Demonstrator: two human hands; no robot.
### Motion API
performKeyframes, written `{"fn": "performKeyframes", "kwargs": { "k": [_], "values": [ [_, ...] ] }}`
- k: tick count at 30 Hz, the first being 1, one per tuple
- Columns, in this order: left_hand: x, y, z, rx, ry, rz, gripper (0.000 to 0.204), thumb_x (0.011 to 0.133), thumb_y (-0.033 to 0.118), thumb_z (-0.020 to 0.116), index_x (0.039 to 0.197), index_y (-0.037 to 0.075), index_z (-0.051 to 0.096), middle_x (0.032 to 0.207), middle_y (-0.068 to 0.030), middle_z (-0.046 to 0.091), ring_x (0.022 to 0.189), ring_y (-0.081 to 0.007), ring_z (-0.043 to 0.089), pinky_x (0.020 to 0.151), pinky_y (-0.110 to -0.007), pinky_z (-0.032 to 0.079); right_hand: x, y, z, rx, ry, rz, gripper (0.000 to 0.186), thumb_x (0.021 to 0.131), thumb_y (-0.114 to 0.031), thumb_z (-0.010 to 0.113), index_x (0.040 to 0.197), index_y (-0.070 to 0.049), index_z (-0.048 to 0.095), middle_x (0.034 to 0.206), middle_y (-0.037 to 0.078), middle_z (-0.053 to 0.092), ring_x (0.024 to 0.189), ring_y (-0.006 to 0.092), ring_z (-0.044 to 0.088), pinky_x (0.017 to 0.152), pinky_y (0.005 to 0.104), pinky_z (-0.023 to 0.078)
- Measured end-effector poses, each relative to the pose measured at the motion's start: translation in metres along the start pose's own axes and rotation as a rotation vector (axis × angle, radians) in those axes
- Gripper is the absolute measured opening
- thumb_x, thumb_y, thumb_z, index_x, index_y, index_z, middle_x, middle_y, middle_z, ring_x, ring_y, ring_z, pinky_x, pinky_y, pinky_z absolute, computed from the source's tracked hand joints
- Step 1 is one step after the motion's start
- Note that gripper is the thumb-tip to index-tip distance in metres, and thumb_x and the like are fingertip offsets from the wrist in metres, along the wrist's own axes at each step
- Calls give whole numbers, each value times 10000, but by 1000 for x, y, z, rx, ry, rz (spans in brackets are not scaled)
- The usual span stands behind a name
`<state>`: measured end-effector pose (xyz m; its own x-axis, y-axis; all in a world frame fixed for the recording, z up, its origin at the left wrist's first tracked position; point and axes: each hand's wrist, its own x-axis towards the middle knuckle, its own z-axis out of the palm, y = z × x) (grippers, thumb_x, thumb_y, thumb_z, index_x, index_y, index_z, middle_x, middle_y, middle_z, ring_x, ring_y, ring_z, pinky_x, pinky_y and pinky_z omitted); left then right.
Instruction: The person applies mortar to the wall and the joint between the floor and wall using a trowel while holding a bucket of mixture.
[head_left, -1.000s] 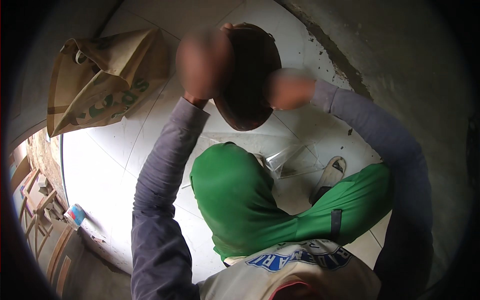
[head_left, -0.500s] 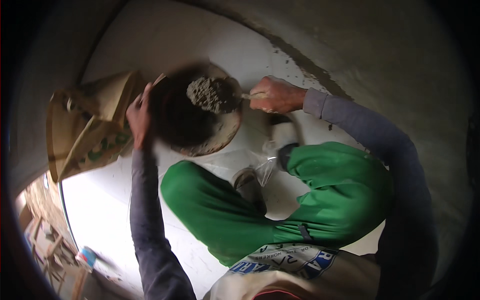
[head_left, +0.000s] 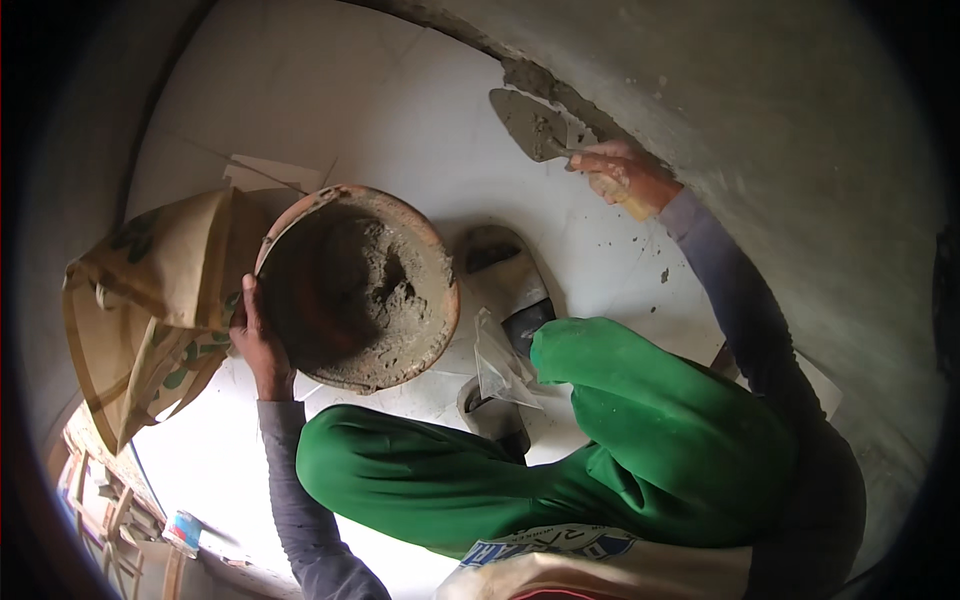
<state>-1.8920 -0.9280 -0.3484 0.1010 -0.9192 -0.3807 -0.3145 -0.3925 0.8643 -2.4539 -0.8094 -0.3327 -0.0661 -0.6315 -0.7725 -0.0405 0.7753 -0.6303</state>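
My left hand (head_left: 262, 340) grips the rim of a round, tilted bucket (head_left: 447, 262) at its left side. Wet grey mortar (head_left: 400, 305) lies inside, heaped toward the right wall. Out to the right, my right hand (head_left: 630, 172) is closed round the yellowish handle of a trowel (head_left: 530, 122). Its flat blade points left, with a little mortar on it, close to the foot of the wall. A rough strip of mortar (head_left: 560, 92) runs along the joint between floor and wall, just beyond the blade.
Left of the bucket stands a crumpled brown sack (head_left: 160, 270). A clear plastic scrap (head_left: 497, 362) lies by my shoes (head_left: 510, 285). The grey wall (head_left: 780, 170) curves along the right. Wooden pieces (head_left: 115, 520) and a small blue-and-white can (head_left: 183, 530) are at lower left.
The trowel has moved from over the bucket, where it carried a load of mortar, up and right to the wall's foot. The blade now holds little. The left hand still grips the bucket.
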Motion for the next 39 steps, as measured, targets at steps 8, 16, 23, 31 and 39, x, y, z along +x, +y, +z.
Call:
{"fn": "performKeyframes", "kwargs": {
  "k": [8, 16, 23, 31, 39],
  "values": [
    [10, 25, 5, 110, -93, -18, 527, 1123, 454, 570, 1194, -39, 743, 1120, -69, 745, 1005, -117, 639, 941, -303, 505, 29, 44, 41, -758, 573, -336, 254, 956, -229, 677, 1069, -2, 661, 967, 262, 720, 856, 483, 688, 798, 536, 539],
    [15, 22, 5, 129, -111, 30, 551, 1123, 462, 569, 1198, -57, 738, 1126, -74, 742, 1006, -127, 640, 941, -301, 504, 16, 48, 3, -651, 633, -388, 237, 936, -241, 712, 1016, -20, 679, 892, 246, 716, 839, 440, 715, 764, 520, 545],
    [11, 14, 3, 140, -44, 34, 534, 1125, 460, 569, 1138, -45, 743, 1070, -62, 737, 968, -117, 623, 914, -291, 500, 28, 19, 30, -759, 524, -226, 251, 925, -243, 716, 969, -2, 663, 950, 253, 719, 867, 415, 709, 771, 504, 542],
    [7, 23, 9, 3, -60, -37, 525, 1125, 459, 569, 1146, -35, 745, 1058, -53, 731, 951, -113, 619, 904, -287, 499, 50, 2, 21, -617, 515, -422, 251, 912, -251, 707, 943, -5, 673, 913, 247, 716, 820, 411, 695, 764, 506, 537],
    [5, 36, 18, 92, 21, 3, 514, 1125, 417, 582, 1202, -66, 741, 1097, -60, 742, 969, -110, 637, 915, -283, 513, -1, 5, -3, -548, 438, -302, 254, 946, -224, 747, 945, 13, 656, 725, 125, 660, 621, 228, 607, 603, 401, 493]
  ]
}}
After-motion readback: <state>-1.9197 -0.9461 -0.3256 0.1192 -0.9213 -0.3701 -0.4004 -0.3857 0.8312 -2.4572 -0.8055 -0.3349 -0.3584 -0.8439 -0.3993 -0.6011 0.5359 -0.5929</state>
